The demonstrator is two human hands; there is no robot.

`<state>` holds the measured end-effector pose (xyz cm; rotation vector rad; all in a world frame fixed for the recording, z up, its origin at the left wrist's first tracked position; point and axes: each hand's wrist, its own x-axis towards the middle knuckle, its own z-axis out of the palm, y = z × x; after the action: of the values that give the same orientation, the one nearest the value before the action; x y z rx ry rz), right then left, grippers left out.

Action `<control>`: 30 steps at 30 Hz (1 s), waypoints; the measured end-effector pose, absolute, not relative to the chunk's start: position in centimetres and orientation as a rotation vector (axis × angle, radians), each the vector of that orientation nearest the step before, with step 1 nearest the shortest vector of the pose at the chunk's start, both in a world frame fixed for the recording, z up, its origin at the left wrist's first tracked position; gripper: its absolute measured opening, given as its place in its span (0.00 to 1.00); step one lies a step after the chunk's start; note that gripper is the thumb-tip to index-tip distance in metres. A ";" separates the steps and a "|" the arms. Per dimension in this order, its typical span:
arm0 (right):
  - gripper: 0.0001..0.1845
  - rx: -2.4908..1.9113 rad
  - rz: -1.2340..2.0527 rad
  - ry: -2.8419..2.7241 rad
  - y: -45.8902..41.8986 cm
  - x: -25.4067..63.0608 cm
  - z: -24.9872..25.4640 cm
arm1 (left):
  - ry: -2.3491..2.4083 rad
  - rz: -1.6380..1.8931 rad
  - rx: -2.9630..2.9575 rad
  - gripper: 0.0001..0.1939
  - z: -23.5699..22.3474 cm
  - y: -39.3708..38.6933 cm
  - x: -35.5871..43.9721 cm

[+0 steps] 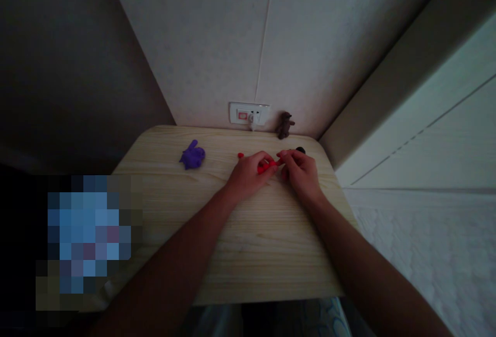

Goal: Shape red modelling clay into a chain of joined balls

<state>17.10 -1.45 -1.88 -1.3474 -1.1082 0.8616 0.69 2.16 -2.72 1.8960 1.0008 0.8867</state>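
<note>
My left hand [251,172] is closed around a small red piece that looks like modelling clay [265,167], low over the wooden table. My right hand [301,171] meets it from the right, its thumb and fingers pinched at the end of the red piece. The fingers cover part of the red piece, so its full shape is hidden. A tiny red bit [241,155] lies just beyond my left hand. Behind my right hand a round black thing [300,150] shows in part.
On the wooden table [248,254], a purple clay-like figure [192,156] lies to the left. A brown figure [284,125] stands at the back against the wall, beside a wall socket [249,114] with a plug. The lower left is pixelated. White quilted fabric [426,249] is at right.
</note>
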 end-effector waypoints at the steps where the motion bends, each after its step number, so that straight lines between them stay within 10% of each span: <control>1: 0.23 -1.344 0.864 -1.109 -1.4 17.1 -1.9 | 0.998 0.887 1.895 0.08 -2.7 2.2 0.7; 30: 0.21 -1.350 0.873 -1.107 -1.4 17.1 -2.1 | 0.981 0.876 1.906 0.07 -2.4 2.1 0.6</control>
<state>17.15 -1.45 -2.08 -1.3497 -1.1067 0.8729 0.62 2.10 -2.43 1.9061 0.9813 0.8757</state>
